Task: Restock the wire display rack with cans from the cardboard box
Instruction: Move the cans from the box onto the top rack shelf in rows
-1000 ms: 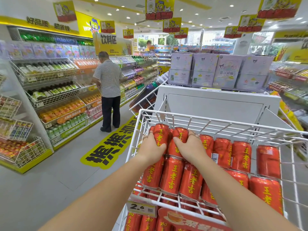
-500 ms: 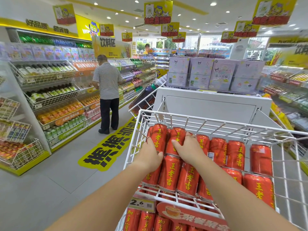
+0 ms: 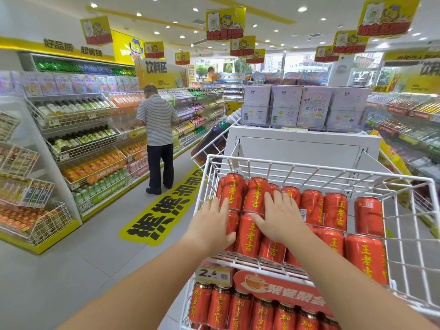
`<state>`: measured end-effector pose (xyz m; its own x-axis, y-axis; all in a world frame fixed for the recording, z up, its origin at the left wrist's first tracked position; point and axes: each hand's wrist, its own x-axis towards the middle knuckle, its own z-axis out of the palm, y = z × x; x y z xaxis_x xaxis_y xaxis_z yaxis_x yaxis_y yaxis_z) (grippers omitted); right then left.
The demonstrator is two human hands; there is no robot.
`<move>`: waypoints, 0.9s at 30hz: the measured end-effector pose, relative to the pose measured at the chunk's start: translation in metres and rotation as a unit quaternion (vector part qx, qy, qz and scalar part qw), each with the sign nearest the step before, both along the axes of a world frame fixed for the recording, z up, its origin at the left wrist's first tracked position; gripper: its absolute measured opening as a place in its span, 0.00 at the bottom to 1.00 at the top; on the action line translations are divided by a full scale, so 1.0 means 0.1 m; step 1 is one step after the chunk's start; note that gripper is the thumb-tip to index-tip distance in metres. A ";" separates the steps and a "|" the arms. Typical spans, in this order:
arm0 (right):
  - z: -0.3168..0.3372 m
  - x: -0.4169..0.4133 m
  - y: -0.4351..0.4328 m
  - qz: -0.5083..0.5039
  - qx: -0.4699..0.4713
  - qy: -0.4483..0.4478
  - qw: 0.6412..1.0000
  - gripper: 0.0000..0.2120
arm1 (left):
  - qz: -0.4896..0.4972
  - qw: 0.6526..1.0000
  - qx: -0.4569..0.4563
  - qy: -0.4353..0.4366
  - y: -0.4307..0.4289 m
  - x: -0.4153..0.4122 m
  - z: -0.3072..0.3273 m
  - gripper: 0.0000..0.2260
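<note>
Your white wire rack (image 3: 309, 166) fills the lower right, its top basket packed with rows of red cans (image 3: 335, 211). Half a second ago your fingers curled round the two raised cans (image 3: 256, 195) at the back left. Now your left grip (image 3: 212, 225) and right grip (image 3: 278, 217) lie flat on the cans, fingers straight and spread. Behind the rack stands a white cabinet (image 3: 302, 146) topped with lilac boxes (image 3: 312, 107). A shopper (image 3: 157, 120) stands in the left aisle. A price tag (image 3: 212, 273) hangs on the front rail.

We are facing the rack (image 3: 309, 166), cans (image 3: 335, 211) lying in its top tier. Our left hand (image 3: 210, 225) and right hand (image 3: 279, 215) are resting on the leftmost cans; boxes (image 3: 309, 106) are sitting behind.
</note>
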<state>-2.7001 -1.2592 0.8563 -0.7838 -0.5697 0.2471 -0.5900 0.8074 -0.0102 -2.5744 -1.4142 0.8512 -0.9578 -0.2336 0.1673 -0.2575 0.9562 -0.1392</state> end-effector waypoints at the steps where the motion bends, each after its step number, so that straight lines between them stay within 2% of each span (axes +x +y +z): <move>1: -0.02 0.07 0.04 0.004 0.003 0.004 1.000 0.40 | -0.012 1.000 -0.010 -0.005 -0.01 0.05 0.00 0.40; 6: -0.12 0.50 0.19 -0.004 0.011 -0.009 1.000 0.39 | -0.063 0.998 -0.014 0.008 -0.05 0.29 -0.07 0.40; 8: -0.16 0.71 0.24 -0.018 0.014 -0.007 1.000 0.41 | -0.085 0.996 -0.023 0.016 -0.07 0.41 -0.10 0.42; 11: -0.22 1.07 0.31 -0.041 0.009 -0.003 0.999 0.39 | -0.112 0.993 -0.019 0.012 -0.12 0.63 -0.21 0.46; 19: -0.54 2.03 0.43 -0.090 0.012 -0.012 0.996 0.36 | -0.138 0.990 -0.013 0.000 -0.16 1.41 -0.71 0.46; 23: -0.83 2.40 0.47 -0.104 0.033 -0.015 0.994 0.42 | -0.145 0.989 0.012 -0.023 -0.11 1.75 -0.96 0.40; 27: -1.21 2.66 0.52 -0.098 0.048 -0.030 0.994 0.43 | -0.157 0.986 0.008 -0.051 -0.06 1.98 -1.26 0.39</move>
<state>-2.4345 -1.2076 0.7357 -0.8936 -0.4236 0.1484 -0.4222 0.9055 0.0425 -2.3762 -1.4205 0.7248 -0.9950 0.0757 0.0649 0.0664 0.9888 -0.1339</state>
